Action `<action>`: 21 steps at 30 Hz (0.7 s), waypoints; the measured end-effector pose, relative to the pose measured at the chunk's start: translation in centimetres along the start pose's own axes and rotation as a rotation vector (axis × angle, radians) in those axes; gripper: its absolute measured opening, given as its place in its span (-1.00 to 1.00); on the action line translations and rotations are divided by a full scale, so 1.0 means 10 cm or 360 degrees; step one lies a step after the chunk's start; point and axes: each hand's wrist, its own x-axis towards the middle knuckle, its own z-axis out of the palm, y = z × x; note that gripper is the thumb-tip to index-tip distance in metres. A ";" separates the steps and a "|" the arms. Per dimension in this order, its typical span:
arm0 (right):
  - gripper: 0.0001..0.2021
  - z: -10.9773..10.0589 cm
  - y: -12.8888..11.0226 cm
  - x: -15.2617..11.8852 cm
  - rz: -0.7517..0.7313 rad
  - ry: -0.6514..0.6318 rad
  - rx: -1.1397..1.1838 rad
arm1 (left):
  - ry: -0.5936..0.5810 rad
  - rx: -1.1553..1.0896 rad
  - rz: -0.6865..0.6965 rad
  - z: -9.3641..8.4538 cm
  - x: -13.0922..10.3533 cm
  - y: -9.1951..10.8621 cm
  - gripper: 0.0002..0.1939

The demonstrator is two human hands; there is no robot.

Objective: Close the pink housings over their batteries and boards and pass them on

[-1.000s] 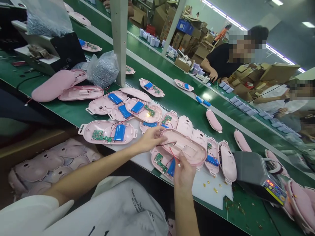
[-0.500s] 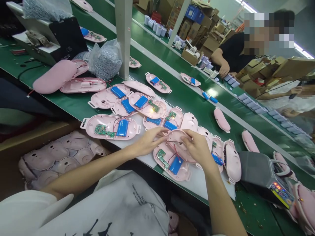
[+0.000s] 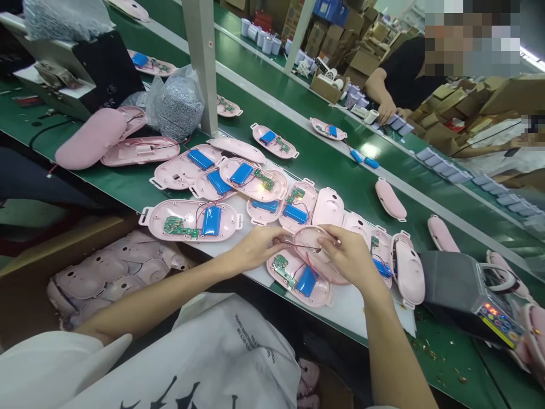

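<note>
My right hand (image 3: 347, 255) grips a pink plastic shell half (image 3: 313, 238), held tilted with its hollow side up. My left hand (image 3: 259, 247) is closed in a pinch on a thin dark wire (image 3: 300, 245) that runs across to the shell. Under the held shell lies another pink shell half (image 3: 321, 298), with a green circuit board (image 3: 283, 270) and a blue battery pack (image 3: 306, 281) in it. A red wire hangs between the two. To the left, an open shell (image 3: 187, 218) with board and battery rests on the white sheet.
Several more pink shells (image 3: 255, 180) crowd the bench behind my hands. A grey machine with lit buttons (image 3: 460, 295) stands at right. A metal post (image 3: 200, 74) and a bag of screws (image 3: 179, 105) are at left. Below is a carton of shells (image 3: 29, 255). Across the belt sits a person (image 3: 404, 74).
My left hand has drawn slightly left from the held shell, and the dark wire now stretches between my hands. The right hand still grips the shell. The view has shifted a little.
</note>
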 end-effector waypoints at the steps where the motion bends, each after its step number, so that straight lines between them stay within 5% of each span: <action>1: -0.74 -0.02 0.01 -0.02 0.0012 0.0024 0.0018 | 0.0007 0.0034 0.0027 0.01 0.00 -0.01 -0.86; 6: -0.69 -0.13 0.10 -0.11 0.0097 0.0208 0.0222 | -0.0050 0.0269 0.0082 0.06 0.02 -0.03 -0.93; 10: -0.67 -0.24 0.21 -0.19 0.0180 0.0511 0.0097 | 0.0002 0.0047 -0.0043 0.03 0.02 0.00 -0.92; 15: -0.69 -0.20 0.11 -0.21 0.0128 -0.0019 0.0034 | 0.0159 -0.0323 -0.0156 0.00 -0.05 0.08 -0.89; 21: -0.66 0.09 -0.16 -0.01 -0.0085 -0.0157 0.0041 | 0.0487 0.0098 0.0331 0.13 -0.03 0.06 -0.82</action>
